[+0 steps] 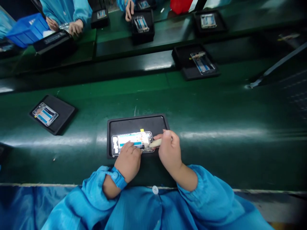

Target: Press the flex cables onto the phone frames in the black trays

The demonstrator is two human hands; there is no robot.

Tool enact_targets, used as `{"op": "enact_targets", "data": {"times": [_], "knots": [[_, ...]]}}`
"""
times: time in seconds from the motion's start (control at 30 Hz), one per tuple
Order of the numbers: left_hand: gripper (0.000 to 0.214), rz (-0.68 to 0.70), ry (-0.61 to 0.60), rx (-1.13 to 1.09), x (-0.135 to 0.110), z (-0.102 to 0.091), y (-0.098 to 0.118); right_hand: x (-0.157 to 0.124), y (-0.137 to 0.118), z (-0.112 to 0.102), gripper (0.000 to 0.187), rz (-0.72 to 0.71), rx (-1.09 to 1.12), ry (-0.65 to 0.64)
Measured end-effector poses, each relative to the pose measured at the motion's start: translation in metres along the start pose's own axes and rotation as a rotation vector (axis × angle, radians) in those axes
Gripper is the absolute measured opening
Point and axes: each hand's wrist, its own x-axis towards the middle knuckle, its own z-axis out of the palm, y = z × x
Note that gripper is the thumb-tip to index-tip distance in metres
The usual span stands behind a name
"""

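Note:
An opened phone (130,139), its inner parts and blue strips showing, lies in a shallow black tray (144,123) before me. A small yellow tab sticks out from its far edge. My left hand (129,161), with a blue band at the wrist, is bent over the phone's near edge and holds it, fingers close together on its face. From the right, my right hand (170,148) is closed round a cream-coloured tapered stick, like a spudger (155,143). Its tip touches or nearly touches the right end of the phone; the exact contact is too small to tell.
More opened phones sit in black trays to the left (52,115), at the far right (199,62) and on the line beyond. Across the green bench (216,105), co-workers in blue sleeves handle items near a blue bin (27,30). A red object (179,6) stands at the back.

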Motion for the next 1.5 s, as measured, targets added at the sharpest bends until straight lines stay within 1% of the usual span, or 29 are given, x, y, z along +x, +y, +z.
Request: {"op": "enact_targets", "data": {"times": [0.03,0.07,0.2,0.27,0.33,0.4,0.53,0.63,0.77,0.9,1.1,1.5], "knots": [[0.016,0.001,-0.006,0.002,0.000,0.000,0.000,-0.001,0.001,0.000,0.032,-0.001,0.000,0.008],[0.016,0.002,-0.011,0.004,0.000,0.000,0.000,-0.002,0.002,0.000,0.031,-0.033,-0.021,0.013],[0.015,0.001,-0.032,0.004,0.000,-0.002,0.001,-0.011,0.012,-0.005,0.018,-0.308,-0.144,0.030],[0.016,0.000,-0.051,0.019,0.000,-0.003,0.002,-0.015,0.017,-0.007,0.013,-0.418,-0.170,0.023],[0.017,0.003,-0.071,0.038,0.001,-0.004,0.003,-0.017,0.019,-0.009,0.010,-0.487,-0.181,0.005],[0.017,0.007,-0.083,0.045,0.002,-0.005,0.004,-0.018,0.020,-0.009,0.010,-0.525,-0.185,-0.016],[0.017,0.009,-0.100,0.038,0.002,-0.005,0.004,-0.018,0.022,-0.009,0.012,-0.545,-0.176,-0.034],[0.016,0.008,-0.127,0.019,0.000,-0.004,0.003,-0.018,0.024,-0.009,0.013,-0.538,-0.149,0.005],[0.015,0.001,-0.124,0.001,-0.002,-0.002,0.002,-0.019,0.024,-0.010,0.013,-0.527,-0.156,0.031],[0.015,0.000,-0.114,-0.008,-0.002,-0.002,0.003,-0.019,0.023,-0.010,0.013,-0.534,-0.170,0.024],[0.016,-0.005,-0.136,-0.001,-0.001,-0.003,0.003,-0.019,0.022,-0.010,0.012,-0.531,-0.174,0.020],[0.018,-0.007,-0.132,0.023,0.001,-0.003,0.006,-0.021,0.024,-0.009,0.016,-0.584,-0.184,-0.038]]}}
